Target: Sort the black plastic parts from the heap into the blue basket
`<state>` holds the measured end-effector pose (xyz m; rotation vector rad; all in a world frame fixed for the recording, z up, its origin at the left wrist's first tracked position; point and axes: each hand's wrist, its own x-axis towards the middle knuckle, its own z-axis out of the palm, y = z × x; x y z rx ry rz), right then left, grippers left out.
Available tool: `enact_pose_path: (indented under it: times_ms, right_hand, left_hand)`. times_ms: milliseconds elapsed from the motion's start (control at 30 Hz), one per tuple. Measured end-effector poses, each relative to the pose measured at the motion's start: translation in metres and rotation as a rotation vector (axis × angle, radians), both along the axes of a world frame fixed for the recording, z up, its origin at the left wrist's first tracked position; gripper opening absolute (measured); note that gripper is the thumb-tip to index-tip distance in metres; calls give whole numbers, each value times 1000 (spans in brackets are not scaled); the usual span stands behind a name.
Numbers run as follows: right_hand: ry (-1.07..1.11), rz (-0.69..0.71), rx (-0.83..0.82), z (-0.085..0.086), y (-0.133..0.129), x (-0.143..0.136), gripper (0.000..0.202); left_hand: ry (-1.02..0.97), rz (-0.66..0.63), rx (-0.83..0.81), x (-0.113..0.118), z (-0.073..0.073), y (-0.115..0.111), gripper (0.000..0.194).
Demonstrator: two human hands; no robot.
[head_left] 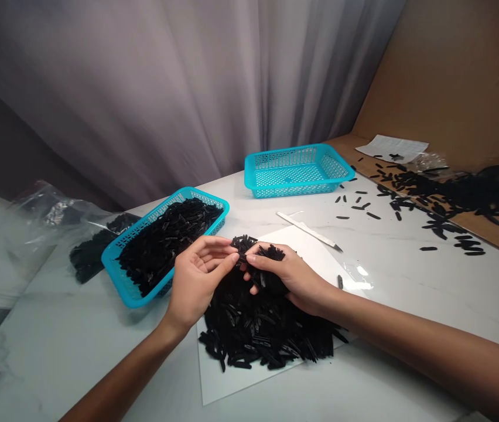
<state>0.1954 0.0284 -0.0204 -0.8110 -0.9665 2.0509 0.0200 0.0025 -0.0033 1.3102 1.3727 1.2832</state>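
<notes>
- Strips (267,337), black, loose in a pile on white sheet (214,384) on the counter (412,310).
- Left hand (194,278) pinching small bunch (244,241); right hand (296,272) clutching clump (272,252); both nearly touching.
- Left blue basket (133,303) already heaped; pile remains on sheet, so probably partway.

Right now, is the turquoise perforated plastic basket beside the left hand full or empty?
Full, or nearly so: in the basket, slim black strips hide the floor and heap close to the rim.
</notes>
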Motion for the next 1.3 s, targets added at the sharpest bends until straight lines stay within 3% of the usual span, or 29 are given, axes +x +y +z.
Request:
enact_pose_path:
  times_ms: [400, 1133, 1300]
  right_hand:
    - [-40, 58, 50, -5, 0, 3, 24]
    - [8, -22, -3, 0, -1, 1, 32]
    - [-4, -31, 2, -1, -1, 1, 32]
  left_hand:
    - [1, 12, 6, 2, 1, 0, 25]
    - [30, -115, -44, -2, 5, -1, 22]
    - [53, -96, -22, -2, 7, 0, 22]
